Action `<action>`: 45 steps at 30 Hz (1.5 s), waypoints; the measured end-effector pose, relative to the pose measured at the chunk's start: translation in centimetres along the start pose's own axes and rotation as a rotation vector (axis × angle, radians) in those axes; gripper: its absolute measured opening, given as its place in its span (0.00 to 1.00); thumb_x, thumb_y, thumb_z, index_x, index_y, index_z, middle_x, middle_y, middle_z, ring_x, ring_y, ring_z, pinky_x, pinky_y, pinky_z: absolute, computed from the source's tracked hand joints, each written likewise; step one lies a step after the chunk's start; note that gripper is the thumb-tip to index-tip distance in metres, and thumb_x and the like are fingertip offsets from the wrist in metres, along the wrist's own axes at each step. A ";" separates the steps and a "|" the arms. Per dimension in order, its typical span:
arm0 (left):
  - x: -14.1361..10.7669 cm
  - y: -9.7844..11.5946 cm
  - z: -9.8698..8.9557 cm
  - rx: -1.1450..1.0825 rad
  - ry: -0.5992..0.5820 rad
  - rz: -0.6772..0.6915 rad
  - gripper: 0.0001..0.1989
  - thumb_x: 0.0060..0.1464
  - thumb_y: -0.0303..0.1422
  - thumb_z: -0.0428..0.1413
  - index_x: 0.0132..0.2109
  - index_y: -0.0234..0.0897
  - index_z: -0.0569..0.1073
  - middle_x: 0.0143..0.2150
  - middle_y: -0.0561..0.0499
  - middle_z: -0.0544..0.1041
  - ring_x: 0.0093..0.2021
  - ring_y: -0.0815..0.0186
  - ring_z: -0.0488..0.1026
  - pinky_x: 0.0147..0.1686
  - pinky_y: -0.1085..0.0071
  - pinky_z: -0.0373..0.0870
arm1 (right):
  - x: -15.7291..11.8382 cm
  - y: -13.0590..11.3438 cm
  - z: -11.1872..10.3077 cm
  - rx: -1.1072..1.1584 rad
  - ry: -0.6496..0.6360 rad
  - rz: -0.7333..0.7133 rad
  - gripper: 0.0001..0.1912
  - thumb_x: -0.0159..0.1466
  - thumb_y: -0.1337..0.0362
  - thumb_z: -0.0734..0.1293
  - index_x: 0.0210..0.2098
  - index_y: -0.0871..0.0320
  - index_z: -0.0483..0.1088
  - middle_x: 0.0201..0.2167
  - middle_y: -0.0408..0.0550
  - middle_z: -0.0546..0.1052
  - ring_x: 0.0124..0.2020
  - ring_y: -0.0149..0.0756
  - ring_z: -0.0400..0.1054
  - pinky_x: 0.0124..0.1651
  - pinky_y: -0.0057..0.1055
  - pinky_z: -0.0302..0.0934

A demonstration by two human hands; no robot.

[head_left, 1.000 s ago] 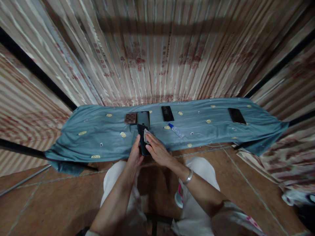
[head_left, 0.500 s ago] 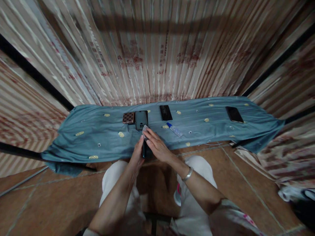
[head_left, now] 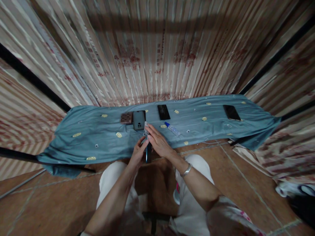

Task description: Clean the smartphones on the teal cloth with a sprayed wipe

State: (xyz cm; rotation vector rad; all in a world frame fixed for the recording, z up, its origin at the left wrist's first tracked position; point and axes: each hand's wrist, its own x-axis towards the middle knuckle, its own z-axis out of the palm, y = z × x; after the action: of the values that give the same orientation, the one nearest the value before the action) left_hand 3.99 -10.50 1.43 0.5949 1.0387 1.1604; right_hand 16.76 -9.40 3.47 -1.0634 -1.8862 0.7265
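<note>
Between my two hands, near the front edge of the cloth, a dark phone with a bluish edge is held upright on its side. My left hand grips it from the left, thumb and fingers bent around it. My right hand presses a small pale cloth or wipe against its upper end. Just beyond my fingers lies a grey phone case, beside a checkered item. A clear bottle with a blue cap lies right of my right hand.
A blue-green cloth covers the long narrow table. A black phone lies near its middle and another dark phone at the right. Pleated curtains and dark poles surround it.
Both hands and the held phone have shifted slightly right and tilted, showing more of the bluish edge. My left fingers have spread a little. The whole view has shifted slightly.
</note>
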 end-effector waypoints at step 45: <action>0.8 1.5 -1.3 -0.219 -0.021 -0.095 0.13 0.54 0.41 0.55 0.38 0.35 0.76 0.33 0.49 0.80 0.39 0.63 0.78 0.42 0.68 0.73 | 0.0 1.2 2.4 0.482 -0.058 0.460 0.30 0.63 0.40 0.55 0.37 0.58 0.75 0.36 0.47 0.77 0.45 0.41 0.69 0.52 0.38 0.59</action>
State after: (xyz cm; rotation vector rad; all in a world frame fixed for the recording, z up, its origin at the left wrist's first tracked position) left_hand 2.22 -9.43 1.88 0.3810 0.8980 1.1633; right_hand 15.15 -9.06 1.40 -1.1676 -1.4055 1.4051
